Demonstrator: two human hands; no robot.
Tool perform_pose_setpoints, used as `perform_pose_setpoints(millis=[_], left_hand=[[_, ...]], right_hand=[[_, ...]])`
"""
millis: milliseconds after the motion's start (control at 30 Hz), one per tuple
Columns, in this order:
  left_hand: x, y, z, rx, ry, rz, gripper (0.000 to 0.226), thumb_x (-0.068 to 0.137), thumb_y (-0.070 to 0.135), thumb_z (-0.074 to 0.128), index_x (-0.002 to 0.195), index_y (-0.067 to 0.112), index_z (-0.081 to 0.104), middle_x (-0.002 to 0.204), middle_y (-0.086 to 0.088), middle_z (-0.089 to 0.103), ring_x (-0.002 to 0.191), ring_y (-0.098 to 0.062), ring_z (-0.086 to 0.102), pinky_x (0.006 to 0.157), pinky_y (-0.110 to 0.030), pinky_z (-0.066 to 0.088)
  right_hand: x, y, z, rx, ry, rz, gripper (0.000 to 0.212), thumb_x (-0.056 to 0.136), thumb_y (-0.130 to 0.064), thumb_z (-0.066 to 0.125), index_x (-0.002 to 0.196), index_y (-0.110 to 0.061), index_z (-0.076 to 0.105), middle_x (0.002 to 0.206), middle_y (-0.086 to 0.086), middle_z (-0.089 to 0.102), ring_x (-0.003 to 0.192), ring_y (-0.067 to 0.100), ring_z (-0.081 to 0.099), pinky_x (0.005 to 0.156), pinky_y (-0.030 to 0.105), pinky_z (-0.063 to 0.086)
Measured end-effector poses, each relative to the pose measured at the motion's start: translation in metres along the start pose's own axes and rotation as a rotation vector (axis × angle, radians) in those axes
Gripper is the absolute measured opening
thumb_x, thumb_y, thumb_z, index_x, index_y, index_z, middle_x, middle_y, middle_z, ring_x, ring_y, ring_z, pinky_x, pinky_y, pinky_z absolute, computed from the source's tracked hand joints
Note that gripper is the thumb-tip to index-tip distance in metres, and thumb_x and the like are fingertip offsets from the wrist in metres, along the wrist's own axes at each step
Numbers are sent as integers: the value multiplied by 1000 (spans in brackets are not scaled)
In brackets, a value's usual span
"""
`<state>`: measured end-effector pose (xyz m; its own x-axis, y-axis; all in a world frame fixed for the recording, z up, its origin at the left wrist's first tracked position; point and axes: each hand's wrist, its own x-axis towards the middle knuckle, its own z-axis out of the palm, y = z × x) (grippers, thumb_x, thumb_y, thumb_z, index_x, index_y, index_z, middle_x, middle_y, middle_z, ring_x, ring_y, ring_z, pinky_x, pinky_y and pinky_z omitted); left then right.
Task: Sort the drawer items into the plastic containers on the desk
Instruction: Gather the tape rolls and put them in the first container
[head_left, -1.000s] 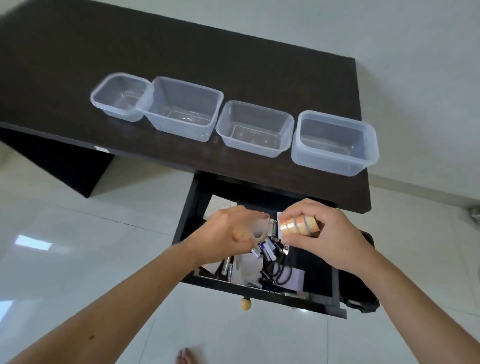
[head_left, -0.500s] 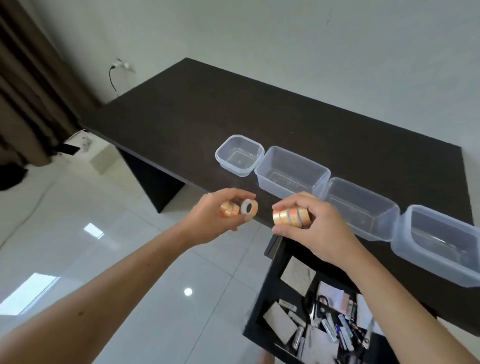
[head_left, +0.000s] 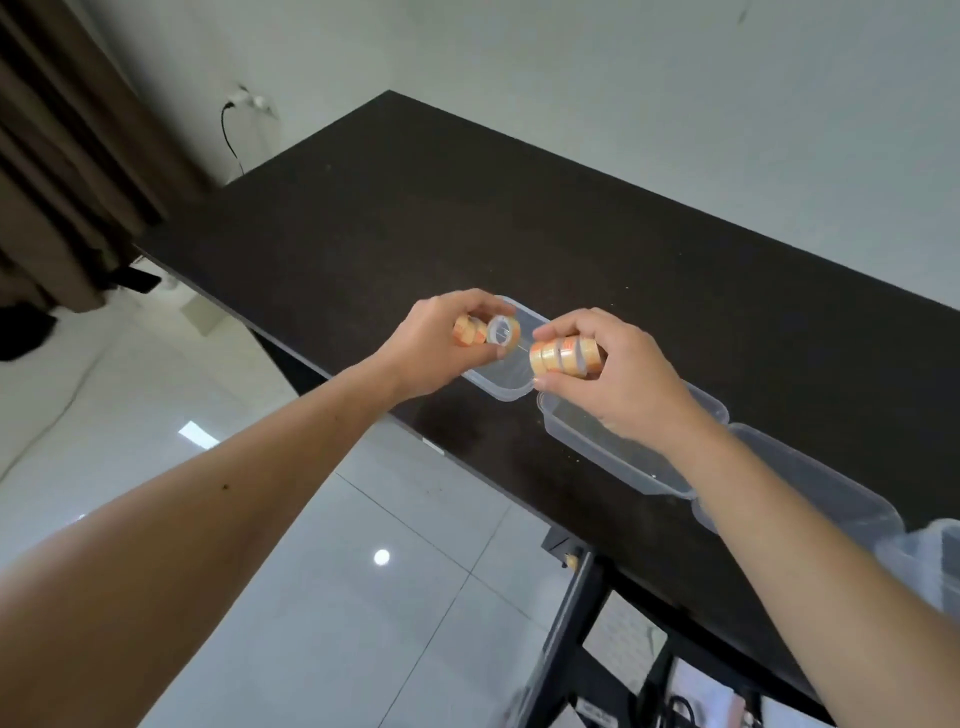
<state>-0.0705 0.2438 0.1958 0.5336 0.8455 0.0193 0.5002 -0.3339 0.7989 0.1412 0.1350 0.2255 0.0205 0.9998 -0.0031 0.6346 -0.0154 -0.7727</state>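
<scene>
a: item one, left hand (head_left: 441, 343). state?
b: fingers curled round small tape rolls (head_left: 488, 331): orange-labelled ones toward the palm, and one roll turned so its open core faces the camera. exact count not readable.

a: item two, right hand (head_left: 618, 379).
b: gripping a row of tape rolls (head_left: 566, 356), orange-printed, pressed side by side between thumb and fingers. the row's long axis runs roughly left to right, tilted slightly.

a: item three, destination.
b: small plastic container (head_left: 506, 387), the leftmost of the line on the dark counter (head_left: 467, 208). it lies directly under the gap between the two hands and a little beyond them. both hands are held above it, not touching it. the left hand's rolls sit over its left rim; the near end of the right hand's row hangs over its right corner.

a: neighbours?
b: second container (head_left: 597, 441), just to the right and touching or nearly touching the first; the right hand and wrist hang over it. third container (head_left: 831, 499) further right, partly behind the right forearm. all appear unfilled where visible.

a: nearer hand?
b: the left, by my judgement: its load is already above the opening. the right would need a short shift leftward, or it could drop into the second container as it is. which is intended cannot be told.

a: drawer (head_left: 597, 639)?
b: open at the lower right, below the counter edge, contents mostly cut off.
</scene>
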Motion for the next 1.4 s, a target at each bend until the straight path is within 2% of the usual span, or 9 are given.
perform_pose_setpoints(millis=[100, 267, 433, 667, 833, 900, 1000, 1200, 1400], left_hand=[[22, -3, 4, 6, 17, 28, 38, 91, 25, 84, 126, 30, 70, 119, 15, 68, 107, -5, 65, 81, -9, 49], [40, -10, 17, 36, 2, 34, 34, 88, 22, 85, 119, 29, 72, 117, 13, 65, 108, -8, 63, 89, -16, 50], [40, -15, 20, 7, 42, 15, 42, 83, 24, 89, 117, 31, 65, 124, 11, 58, 115, -10, 57, 92, -16, 45], [33, -21, 22, -43, 81, 28, 55, 83, 17, 89, 127, 31, 59, 131, 8, 61, 122, -11, 60, 103, -23, 53], [25, -25, 12, -37, 92, -1, 57, 82, 13, 88, 128, 30, 59, 131, 9, 61, 123, -11, 60, 110, -24, 48], [19, -28, 9, -46, 84, -31, 65, 80, 9, 87, 134, 28, 55, 135, 8, 60, 126, -11, 59, 111, -22, 47], [12, -33, 7, -38, 75, -58, 72, 79, 11, 89, 139, 27, 52, 137, 8, 58, 127, -11, 59, 111, -20, 47], [-3, -28, 8, -45, 83, -65, 66, 82, 18, 90, 136, 29, 53, 137, 10, 59, 127, -11, 60, 108, -19, 47], [-28, -13, 11, -29, 97, -4, 56, 84, 20, 89, 128, 35, 58, 132, 13, 64, 126, -8, 61, 115, -28, 47]], right_hand=[[20, 9, -3, -15, 1, -10, 42, 85, -27, 89, 113, -43, 62, 119, -20, 62, 104, 5, 66, 73, 5, 53], [43, 20, -4, 15, -13, -32, 42, 82, -23, 90, 115, -38, 68, 119, -17, 65, 106, 12, 69, 87, 27, 62], [59, 24, 0, 4, -37, -44, 42, 83, -22, 89, 115, -37, 66, 121, -14, 64, 105, 9, 68, 82, 15, 58], [70, 24, 11, 2, -50, -53, 43, 83, -19, 88, 118, -33, 67, 115, -14, 65, 102, 9, 68, 84, 22, 59], [86, 19, 22, 1, -86, -85, 44, 84, -16, 87, 123, -25, 69, 116, -9, 68, 98, 9, 69, 80, 17, 58], [90, 19, 26, 2, -72, -102, 43, 85, -16, 87, 124, -24, 70, 117, -7, 70, 103, 11, 69, 86, 24, 59], [90, 20, 29, 10, -58, -107, 42, 86, -21, 87, 124, -27, 71, 120, -11, 70, 112, 9, 65, 92, 23, 55], [74, 15, 23, -11, -48, -93, 40, 87, -20, 86, 123, -29, 71, 116, -20, 70, 113, 8, 67, 92, 22, 57], [35, 0, 13, -50, 20, -85, 41, 86, -27, 87, 123, -29, 70, 121, -18, 71, 112, 3, 67, 82, 3, 46]])
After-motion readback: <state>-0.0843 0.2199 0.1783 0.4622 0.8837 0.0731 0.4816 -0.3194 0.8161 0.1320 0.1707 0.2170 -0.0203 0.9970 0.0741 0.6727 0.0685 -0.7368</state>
